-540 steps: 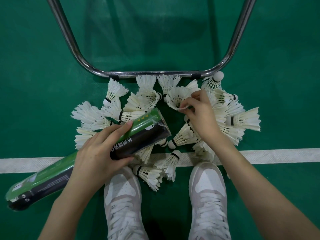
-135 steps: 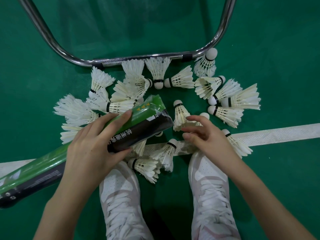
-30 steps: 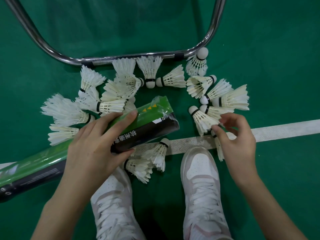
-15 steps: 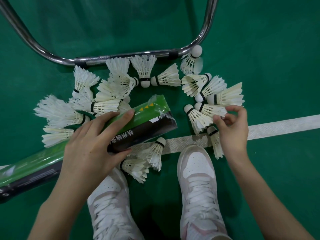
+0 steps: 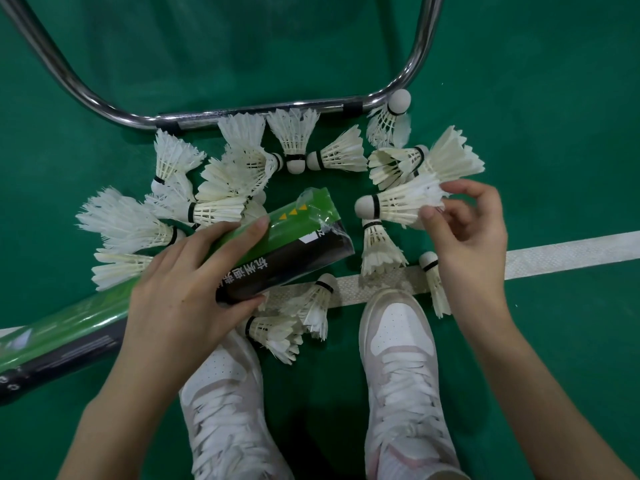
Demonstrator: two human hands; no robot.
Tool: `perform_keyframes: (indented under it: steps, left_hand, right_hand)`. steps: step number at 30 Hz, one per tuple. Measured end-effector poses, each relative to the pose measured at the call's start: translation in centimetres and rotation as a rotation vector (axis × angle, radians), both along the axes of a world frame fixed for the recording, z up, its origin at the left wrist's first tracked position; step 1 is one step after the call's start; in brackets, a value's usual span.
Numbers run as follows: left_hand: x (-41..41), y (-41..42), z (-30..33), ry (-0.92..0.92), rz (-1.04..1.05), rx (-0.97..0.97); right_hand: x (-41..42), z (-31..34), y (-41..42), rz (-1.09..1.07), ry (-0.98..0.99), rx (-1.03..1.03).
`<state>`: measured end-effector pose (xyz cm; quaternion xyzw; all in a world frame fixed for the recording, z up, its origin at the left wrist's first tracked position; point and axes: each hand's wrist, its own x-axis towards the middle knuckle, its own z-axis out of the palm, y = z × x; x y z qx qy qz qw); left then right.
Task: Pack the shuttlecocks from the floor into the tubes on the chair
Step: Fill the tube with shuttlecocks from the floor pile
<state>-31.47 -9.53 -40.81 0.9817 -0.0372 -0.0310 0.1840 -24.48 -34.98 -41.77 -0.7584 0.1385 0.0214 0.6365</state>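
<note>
My left hand [image 5: 180, 299] grips a green and black shuttlecock tube [image 5: 287, 247] near its open end, which points right and slightly away. Its other end runs off to the lower left. My right hand [image 5: 467, 244] pinches the feather skirt of one white shuttlecock [image 5: 398, 206], held just above the floor with its cork toward the tube mouth. Several other white shuttlecocks [image 5: 332, 157] lie scattered in a ring on the green floor around the tube mouth.
A chrome chair leg frame [image 5: 263, 110] curves across the floor beyond the shuttlecocks. A white court line [image 5: 571, 251] crosses left to right under my two white sneakers [image 5: 401, 355]. One shuttlecock [image 5: 389, 123] stands against the frame's right bend.
My right hand has lifted one shuttlecock by its feathers from the right cluster and turned its cork toward the tube. My left hand keeps the tube in place.
</note>
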Motion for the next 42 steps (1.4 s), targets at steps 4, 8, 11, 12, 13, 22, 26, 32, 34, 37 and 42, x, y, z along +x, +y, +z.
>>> perform_keyframes:
  steps: [4, 8, 11, 12, 13, 22, 26, 32, 34, 37, 42]
  left_hand:
    - [-0.1, 0.1, 0.1, 0.0, 0.015, 0.005]
    - [-0.1, 0.1, 0.0, -0.014, 0.011, 0.013]
    - [-0.1, 0.1, 0.1, -0.003, 0.008, 0.008]
    - [-0.1, 0.1, 0.2, 0.0, 0.008, 0.007]
    - [-0.1, 0.2, 0.2, 0.003, 0.011, 0.008]
    - [-0.1, 0.2, 0.3, 0.019, 0.007, 0.014]
    - [-0.1, 0.0, 0.5, 0.018, 0.007, 0.015]
    - [-0.1, -0.1, 0.5, 0.017, 0.009, 0.008]
    - [-0.1, -0.1, 0.5, 0.022, 0.006, 0.01]
    - [-0.2, -0.1, 0.4, 0.027, 0.004, 0.016]
    - [-0.1, -0.1, 0.4, 0.029, 0.001, 0.02]
  right_hand:
    - [0.3, 1.6, 1.6, 0.074, 0.03, 0.184]
    - [0.0, 2.4, 3.1, 0.2, 0.037, 0.249]
    - [-0.6, 2.7, 4.2, 0.3, 0.039, 0.233]
    - [-0.9, 2.7, 4.4, 0.325, 0.032, 0.225]
    - [-1.1, 2.7, 4.5, 0.351, 0.031, 0.22]
    - [-1.8, 2.4, 5.1, 0.472, 0.046, -0.003]
    - [-1.4, 2.5, 5.2, 0.443, 0.058, 0.001]
    - [-1.1, 2.7, 5.2, 0.438, 0.092, -0.008]
    - [-1.1, 2.7, 5.2, 0.442, 0.1, -0.008]
    - [-1.1, 2.9, 5.2, 0.447, 0.119, 0.0]
    - [-1.0, 3.2, 5.3, 0.477, 0.155, 0.033]
